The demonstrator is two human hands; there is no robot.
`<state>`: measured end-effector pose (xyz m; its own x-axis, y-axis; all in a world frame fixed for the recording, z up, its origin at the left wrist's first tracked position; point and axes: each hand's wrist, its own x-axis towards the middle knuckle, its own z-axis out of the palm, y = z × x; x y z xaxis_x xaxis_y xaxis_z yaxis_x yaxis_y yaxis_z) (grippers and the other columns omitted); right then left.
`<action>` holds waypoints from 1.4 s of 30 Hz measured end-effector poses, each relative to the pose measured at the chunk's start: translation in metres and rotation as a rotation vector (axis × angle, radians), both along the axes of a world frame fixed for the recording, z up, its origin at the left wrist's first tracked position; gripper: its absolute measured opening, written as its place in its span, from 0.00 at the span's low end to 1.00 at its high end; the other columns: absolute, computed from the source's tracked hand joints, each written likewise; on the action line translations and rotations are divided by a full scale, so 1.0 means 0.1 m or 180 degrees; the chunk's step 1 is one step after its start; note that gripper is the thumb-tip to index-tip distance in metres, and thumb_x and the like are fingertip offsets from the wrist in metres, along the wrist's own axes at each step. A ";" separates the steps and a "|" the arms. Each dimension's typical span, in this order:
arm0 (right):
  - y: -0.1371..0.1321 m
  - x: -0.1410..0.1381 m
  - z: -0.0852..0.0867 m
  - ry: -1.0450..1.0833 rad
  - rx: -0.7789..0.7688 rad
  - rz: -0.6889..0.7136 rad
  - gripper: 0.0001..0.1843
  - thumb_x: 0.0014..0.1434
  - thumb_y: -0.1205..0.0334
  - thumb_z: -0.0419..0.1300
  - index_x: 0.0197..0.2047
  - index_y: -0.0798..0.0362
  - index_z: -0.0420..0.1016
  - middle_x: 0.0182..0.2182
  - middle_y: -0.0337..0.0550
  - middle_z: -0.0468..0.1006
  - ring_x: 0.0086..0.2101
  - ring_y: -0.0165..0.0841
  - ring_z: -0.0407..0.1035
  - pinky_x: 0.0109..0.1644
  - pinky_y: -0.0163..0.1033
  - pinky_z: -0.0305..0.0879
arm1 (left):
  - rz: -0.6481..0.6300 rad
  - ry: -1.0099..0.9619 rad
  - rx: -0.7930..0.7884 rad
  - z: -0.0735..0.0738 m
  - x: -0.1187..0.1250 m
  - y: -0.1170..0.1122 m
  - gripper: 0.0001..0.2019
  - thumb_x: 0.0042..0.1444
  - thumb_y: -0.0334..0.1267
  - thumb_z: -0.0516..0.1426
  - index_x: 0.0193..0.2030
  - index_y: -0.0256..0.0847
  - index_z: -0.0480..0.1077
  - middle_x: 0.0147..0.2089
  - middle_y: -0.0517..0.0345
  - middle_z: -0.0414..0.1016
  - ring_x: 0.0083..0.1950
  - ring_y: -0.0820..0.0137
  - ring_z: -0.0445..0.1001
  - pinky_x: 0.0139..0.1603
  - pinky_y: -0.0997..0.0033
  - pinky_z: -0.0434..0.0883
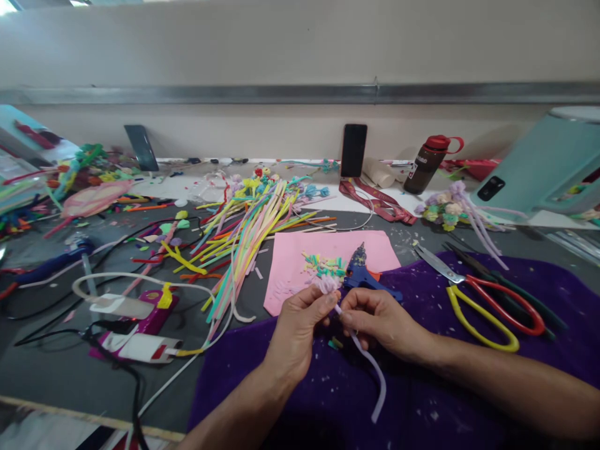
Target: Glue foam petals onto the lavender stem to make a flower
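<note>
Between the fingers of my left hand [297, 325] is the bunched top of a lilac pipe-cleaner flower [327, 284]. My right hand [382, 322] pinches its lilac stem [375, 369] just below, and the stem's loose end curves down over the purple cloth [328, 394]. Behind my hands lies a pink sheet [375, 244] bearing a small heap of cut green and yellow pieces [323, 264]. A blue glue gun [359, 269] rests there too, its dark nozzle pointing up and away. Parts of the flower are hidden by my fingers.
Scissors [469, 281] with red and yellow handles lie to the right, over dark-handled pliers [506, 287]. A bundle of colourful pipe cleaners [253, 231] spreads to the left, near a power strip [159, 319] with cables. A bottle [424, 165] and phone [354, 150] stand behind.
</note>
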<state>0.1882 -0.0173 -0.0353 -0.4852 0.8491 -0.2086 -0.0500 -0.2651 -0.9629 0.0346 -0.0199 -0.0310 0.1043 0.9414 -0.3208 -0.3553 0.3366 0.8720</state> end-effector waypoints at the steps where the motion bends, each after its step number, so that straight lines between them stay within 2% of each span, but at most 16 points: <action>1: 0.00 0.00 -0.01 0.0044 -0.0015 0.0017 0.14 0.53 0.52 0.60 0.30 0.56 0.67 0.20 0.34 0.70 0.15 0.20 0.60 0.18 0.26 0.54 | -0.0032 0.0004 0.0000 0.00 0.00 0.00 0.07 0.42 0.38 0.64 0.28 0.36 0.75 0.26 0.59 0.71 0.24 0.79 0.60 0.26 0.78 0.58; 9: 0.02 0.03 -0.04 0.0076 0.0016 -0.0010 0.15 0.55 0.51 0.59 0.32 0.57 0.72 0.22 0.35 0.70 0.16 0.20 0.60 0.18 0.26 0.54 | -0.0352 0.0312 0.0192 0.01 -0.02 0.00 0.08 0.48 0.40 0.60 0.27 0.36 0.74 0.23 0.60 0.66 0.25 0.77 0.58 0.27 0.77 0.57; 16: 0.03 0.04 -0.02 0.0051 0.0179 -0.0026 0.15 0.56 0.52 0.58 0.31 0.57 0.70 0.22 0.34 0.69 0.17 0.20 0.59 0.20 0.27 0.54 | -0.0462 0.0469 0.0323 0.04 -0.02 0.00 0.10 0.50 0.40 0.59 0.23 0.37 0.72 0.24 0.61 0.64 0.24 0.77 0.57 0.26 0.77 0.56; 19: 0.04 0.05 -0.02 0.0023 0.0200 -0.0098 0.15 0.56 0.51 0.58 0.31 0.56 0.70 0.22 0.34 0.68 0.17 0.20 0.59 0.19 0.27 0.54 | -0.0444 0.0513 0.0354 0.07 -0.02 0.00 0.07 0.49 0.39 0.59 0.29 0.39 0.76 0.27 0.59 0.66 0.25 0.76 0.57 0.26 0.77 0.57; 23: 0.06 0.06 -0.01 0.0013 0.0227 -0.0195 0.14 0.55 0.51 0.59 0.30 0.56 0.69 0.21 0.33 0.68 0.17 0.20 0.59 0.19 0.27 0.54 | -0.0491 0.0545 0.0353 0.08 -0.01 0.01 0.09 0.48 0.39 0.60 0.35 0.40 0.78 0.31 0.57 0.69 0.27 0.75 0.60 0.25 0.77 0.57; 27: 0.10 0.10 0.02 0.0020 0.0268 -0.0282 0.12 0.55 0.53 0.59 0.31 0.55 0.70 0.23 0.33 0.69 0.17 0.20 0.60 0.20 0.27 0.56 | -0.0401 0.0552 0.0249 0.04 -0.03 0.03 0.09 0.48 0.40 0.61 0.35 0.39 0.76 0.30 0.58 0.69 0.25 0.76 0.60 0.25 0.77 0.57; 29: 0.12 0.11 0.04 -0.0005 0.0283 -0.0333 0.12 0.55 0.54 0.60 0.31 0.55 0.70 0.23 0.33 0.69 0.18 0.20 0.60 0.20 0.27 0.57 | -0.0365 0.0539 0.0209 0.02 -0.04 0.04 0.08 0.49 0.41 0.60 0.31 0.38 0.74 0.26 0.60 0.68 0.23 0.77 0.59 0.24 0.77 0.56; 32: 0.11 0.12 0.04 -0.0082 0.0274 -0.0320 0.12 0.55 0.54 0.60 0.30 0.55 0.69 0.22 0.33 0.69 0.17 0.20 0.60 0.20 0.27 0.57 | -0.0277 0.0503 0.0235 0.00 -0.04 0.04 0.11 0.51 0.42 0.58 0.24 0.37 0.69 0.24 0.61 0.67 0.22 0.78 0.58 0.24 0.77 0.56; 36: 0.07 0.09 0.04 -0.0154 0.0291 -0.0291 0.14 0.54 0.52 0.60 0.28 0.55 0.68 0.21 0.33 0.68 0.17 0.21 0.60 0.20 0.28 0.58 | -0.0040 0.0389 0.0190 0.01 -0.01 0.04 0.08 0.47 0.41 0.61 0.31 0.38 0.71 0.24 0.62 0.68 0.21 0.80 0.59 0.22 0.78 0.55; 38: 0.06 0.06 0.05 -0.0197 0.0289 -0.0280 0.15 0.53 0.52 0.61 0.27 0.56 0.67 0.20 0.33 0.67 0.16 0.21 0.60 0.20 0.28 0.58 | 0.0048 0.0267 0.0154 0.02 0.00 0.04 0.11 0.44 0.39 0.63 0.35 0.39 0.71 0.25 0.63 0.69 0.20 0.80 0.59 0.22 0.78 0.55; 42: 0.05 0.00 0.06 -0.0242 0.0370 -0.0320 0.15 0.52 0.53 0.62 0.26 0.55 0.67 0.18 0.32 0.66 0.17 0.22 0.60 0.21 0.28 0.57 | 0.0072 0.0073 0.0110 0.01 0.02 0.04 0.12 0.42 0.37 0.64 0.35 0.38 0.73 0.23 0.64 0.68 0.19 0.81 0.58 0.21 0.78 0.54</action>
